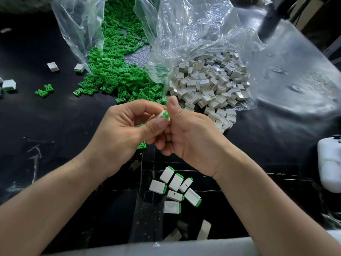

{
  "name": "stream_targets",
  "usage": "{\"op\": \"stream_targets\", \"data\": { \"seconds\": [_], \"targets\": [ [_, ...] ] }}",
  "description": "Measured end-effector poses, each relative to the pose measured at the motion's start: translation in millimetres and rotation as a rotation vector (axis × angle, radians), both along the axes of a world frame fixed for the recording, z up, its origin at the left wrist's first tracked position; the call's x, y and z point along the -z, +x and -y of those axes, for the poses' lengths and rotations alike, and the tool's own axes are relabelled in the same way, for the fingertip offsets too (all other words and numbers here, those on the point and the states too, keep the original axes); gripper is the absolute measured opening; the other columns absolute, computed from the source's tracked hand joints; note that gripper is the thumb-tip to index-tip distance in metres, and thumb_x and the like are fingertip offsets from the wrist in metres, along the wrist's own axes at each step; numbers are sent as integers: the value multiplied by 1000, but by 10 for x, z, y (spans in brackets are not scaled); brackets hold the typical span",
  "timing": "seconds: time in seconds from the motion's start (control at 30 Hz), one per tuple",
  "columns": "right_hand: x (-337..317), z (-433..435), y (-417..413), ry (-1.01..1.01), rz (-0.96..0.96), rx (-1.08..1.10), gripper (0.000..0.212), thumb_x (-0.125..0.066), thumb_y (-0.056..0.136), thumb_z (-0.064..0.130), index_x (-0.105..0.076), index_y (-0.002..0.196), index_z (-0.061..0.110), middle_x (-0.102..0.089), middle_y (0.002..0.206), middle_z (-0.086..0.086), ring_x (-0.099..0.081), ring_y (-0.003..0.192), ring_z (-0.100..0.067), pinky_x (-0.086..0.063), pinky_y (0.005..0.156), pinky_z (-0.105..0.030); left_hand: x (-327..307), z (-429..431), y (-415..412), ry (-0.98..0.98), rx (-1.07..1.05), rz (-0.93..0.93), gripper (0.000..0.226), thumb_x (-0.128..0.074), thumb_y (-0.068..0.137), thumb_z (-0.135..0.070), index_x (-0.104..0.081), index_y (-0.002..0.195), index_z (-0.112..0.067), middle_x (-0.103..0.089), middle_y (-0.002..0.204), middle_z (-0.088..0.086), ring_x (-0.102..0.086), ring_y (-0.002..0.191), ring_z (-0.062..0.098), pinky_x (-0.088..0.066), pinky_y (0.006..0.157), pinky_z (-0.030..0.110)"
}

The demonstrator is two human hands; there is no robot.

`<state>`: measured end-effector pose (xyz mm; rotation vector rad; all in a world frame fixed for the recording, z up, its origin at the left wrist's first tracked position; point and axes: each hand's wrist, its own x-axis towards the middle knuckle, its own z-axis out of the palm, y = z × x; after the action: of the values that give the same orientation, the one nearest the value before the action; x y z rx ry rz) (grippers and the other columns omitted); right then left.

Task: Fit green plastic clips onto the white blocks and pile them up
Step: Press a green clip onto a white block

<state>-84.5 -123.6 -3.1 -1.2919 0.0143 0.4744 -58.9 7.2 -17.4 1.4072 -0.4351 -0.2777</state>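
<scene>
Left hand [127, 126]: is curling its fingers round a white block [160, 115], pinching it between thumb and fingertips above the counter [60, 115].
Right hand [191, 139]: is meeting the left hand at the middle of the view, its fingers curled under and its thumb standing upright, pressing against the green clip [166, 114].
Green clip: is sitting at the end of the held white block, between the two thumbs (how deeply it is seated cannot be told).
Clip heap [114, 71]: is spilling out of a clear bag [77, 24] onto the counter, beyond the left hand.
Block heap [208, 85]: is lying in the mouth of a second clear bag [199, 28], just beside the clip heap and beyond the right hand.
Finished pieces [175, 189]: seven white blocks with green ends are lying flat in a loose cluster on the counter, below the right wrist, several of them touching.
Stray clips [44, 91]: two are lying at the far left, well apart from the clip heap; another [141, 145] is showing under the left hand.
White container [329, 163]: is standing at the right edge of the counter.
</scene>
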Motion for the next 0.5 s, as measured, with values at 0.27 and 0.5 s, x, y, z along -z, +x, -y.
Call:
{"op": "stream_targets", "data": {
  "seconds": [0.27, 0.5],
  "targets": [
    [22, 24, 26, 15, -20, -58, 47, -32, 84, 51, -55, 75, 12, -57, 65, -3, -49, 55, -11, -36, 53, -23, -21, -41, 25, 11, 17, -56, 20, -68, 68, -24, -67, 75, -5, -56, 53, 0, -49, 44, 12, -47, 47, 25],
    [34, 55, 19, -58, -22, -80, 46, -39, 73, 54, -57, 78, 12, -56, 63, -1, -48, 55, -10, -34, 54, -23, -40, -47, 39, 21, 23, -104, 14, -56, 73, -12, -70, 72, -7, -58, 53, 6, -54, 44, 15, -49, 48, 23]
  ]
}}
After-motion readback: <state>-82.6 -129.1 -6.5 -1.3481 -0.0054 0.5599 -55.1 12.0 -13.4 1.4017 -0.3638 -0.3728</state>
